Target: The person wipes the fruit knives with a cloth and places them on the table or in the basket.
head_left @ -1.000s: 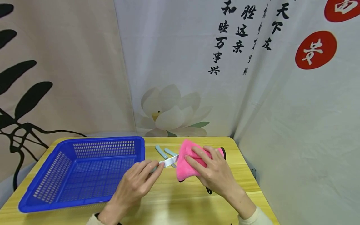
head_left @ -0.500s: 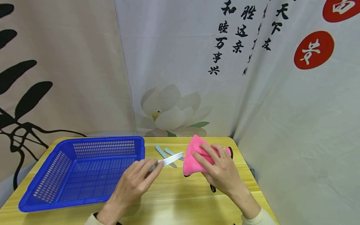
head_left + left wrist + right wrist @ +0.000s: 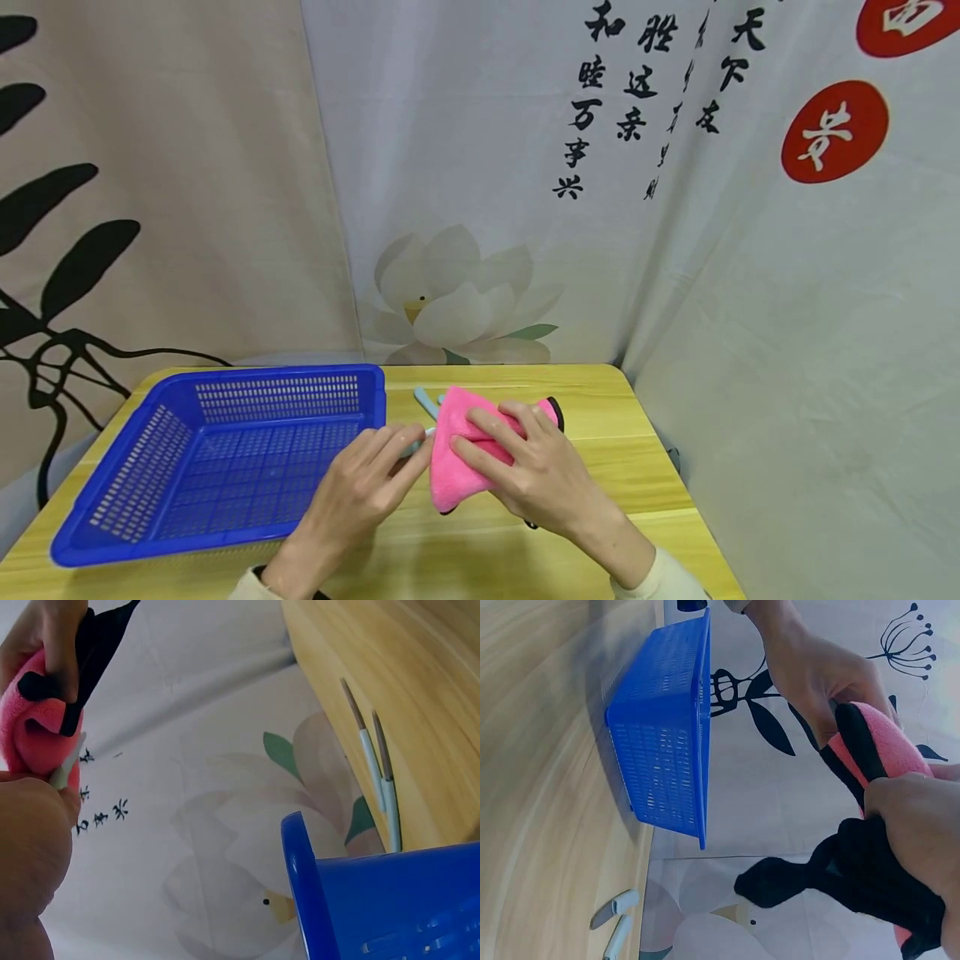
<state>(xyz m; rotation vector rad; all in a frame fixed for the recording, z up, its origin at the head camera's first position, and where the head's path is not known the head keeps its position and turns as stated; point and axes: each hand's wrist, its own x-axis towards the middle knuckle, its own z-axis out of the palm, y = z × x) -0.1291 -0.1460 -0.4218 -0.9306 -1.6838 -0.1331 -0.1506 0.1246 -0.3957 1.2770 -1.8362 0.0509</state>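
My left hand (image 3: 360, 483) grips the pale blue handle (image 3: 64, 771) of a knife between thumb and fingers. Folded around the blade is a fluffy pink cloth (image 3: 448, 471) with black edging, so most of the blade is hidden. My right hand (image 3: 536, 467) holds that cloth from the right side, fingers spread over its top and thumb beneath. The cloth's black edge (image 3: 862, 742) shows in the right wrist view close to the left hand. Beyond the cloth, two more knives with pale blue handles (image 3: 371, 769) lie on the table, partly covered by it in the head view.
A blue plastic basket (image 3: 277, 375) with slotted walls stands left of the hands on the wooden table (image 3: 607, 467). Behind the table hangs a pale curtain (image 3: 465, 150) with a printed flower and characters.
The cloth in my right hand first slid right off the blade, baring it, then came back left over it up to the handle. The left hand stays nearly still with the knife.
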